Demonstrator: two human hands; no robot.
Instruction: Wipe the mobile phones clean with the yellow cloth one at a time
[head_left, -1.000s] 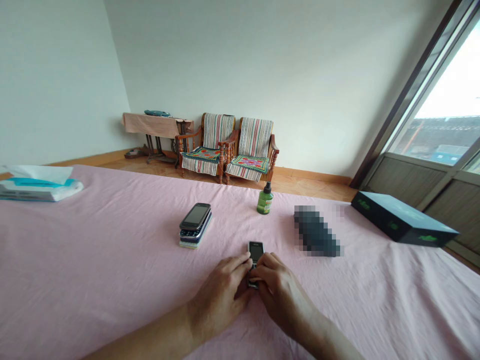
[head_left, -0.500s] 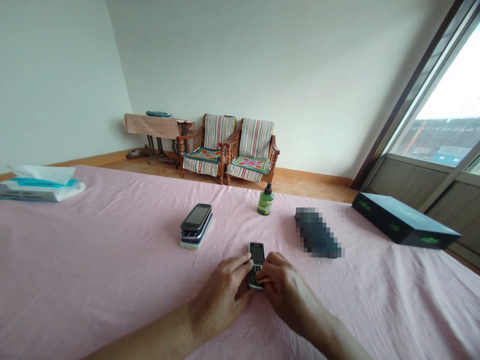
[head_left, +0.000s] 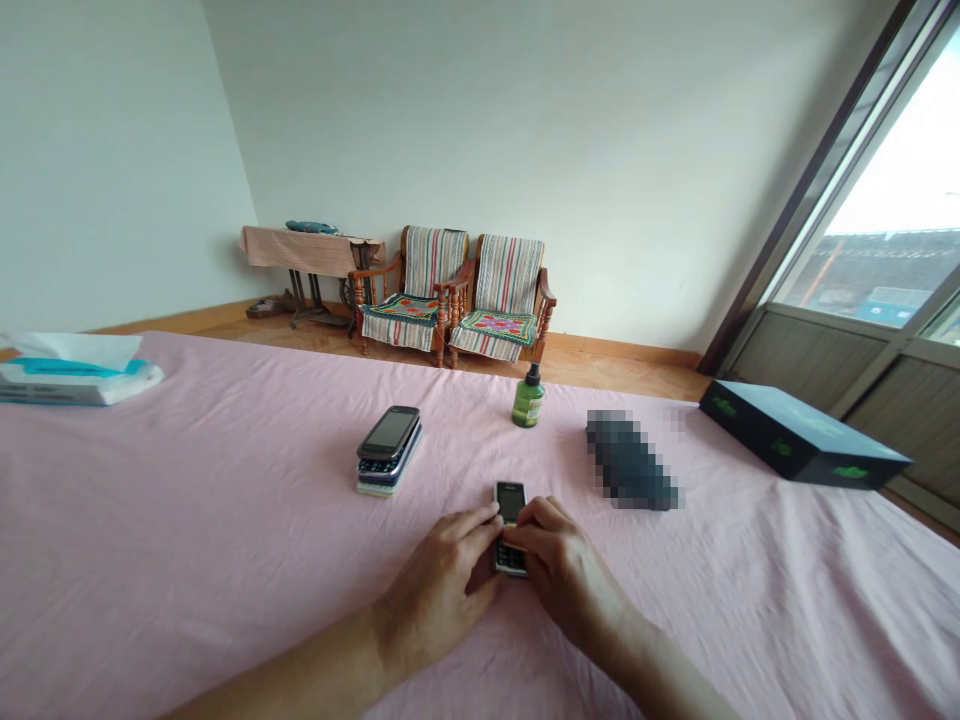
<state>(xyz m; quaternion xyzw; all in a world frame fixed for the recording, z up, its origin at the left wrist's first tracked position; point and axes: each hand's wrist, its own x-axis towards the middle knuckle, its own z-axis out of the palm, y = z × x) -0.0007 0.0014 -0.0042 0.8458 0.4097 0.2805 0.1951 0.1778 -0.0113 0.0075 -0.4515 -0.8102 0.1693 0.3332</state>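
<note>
A small keypad phone [head_left: 512, 498], with a dark screen and a light rim, lies face up on the pink cloth [head_left: 247, 560]. My left hand [head_left: 442, 565] steadies it, with stretched fingertips on its left edge and the thumb by its lower left corner. Over the upper keypad, my right hand [head_left: 559, 560] is closed in a pinch, its fingertips against the phone. Whatever it pinches is too small and hidden to name. Further left is a stack of phones [head_left: 390, 440], a touchscreen one on top.
Beyond the phone stands a green bottle [head_left: 528, 398] with a black cap. Right of it lies a dark blurred-out object [head_left: 630, 462], then a black box [head_left: 802, 435]. A tissue pack [head_left: 82, 372] sits far left. Two wooden chairs [head_left: 499, 290] stand beyond the cloth's far edge.
My right fingertips have moved up the keypad, closer to the screen, uncovering the lower keys. The left hand keeps its hold. The whole view has shifted slightly.
</note>
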